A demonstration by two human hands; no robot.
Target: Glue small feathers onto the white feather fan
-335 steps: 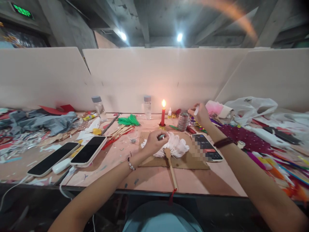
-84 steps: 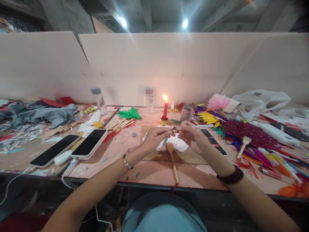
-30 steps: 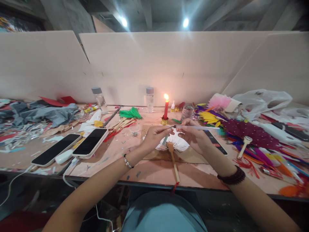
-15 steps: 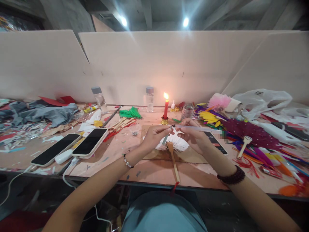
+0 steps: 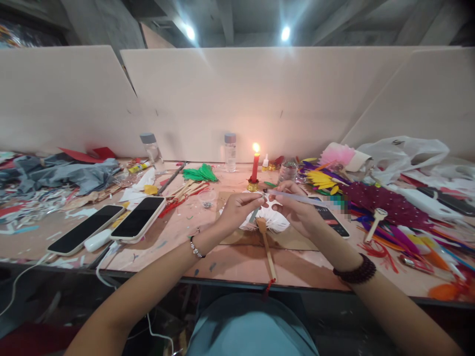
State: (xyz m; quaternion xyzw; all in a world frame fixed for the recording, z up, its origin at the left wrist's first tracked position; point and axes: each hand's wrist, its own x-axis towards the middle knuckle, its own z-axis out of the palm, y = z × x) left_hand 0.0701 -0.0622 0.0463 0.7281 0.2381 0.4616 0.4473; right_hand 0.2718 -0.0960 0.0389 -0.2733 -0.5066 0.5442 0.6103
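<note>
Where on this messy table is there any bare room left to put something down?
Bare pink table runs along the near edge, between the two phones and the white feather fan; a smaller patch lies right of the fan's cardboard mat. Scraps crowd the left, the coloured feathers the right.

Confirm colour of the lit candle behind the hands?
Red, on a small gold holder; candle shows clearly in the head view.

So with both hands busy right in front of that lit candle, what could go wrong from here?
1. The lit candle burns just behind the left hand and right hand; the white feather fan lies below them and could perhaps catch if lifted.
2. The translucent stick in the right hand may swing toward the flame.
3. Loose coloured feathers lie beside the candle, so knocking it over could spread fire.
</note>
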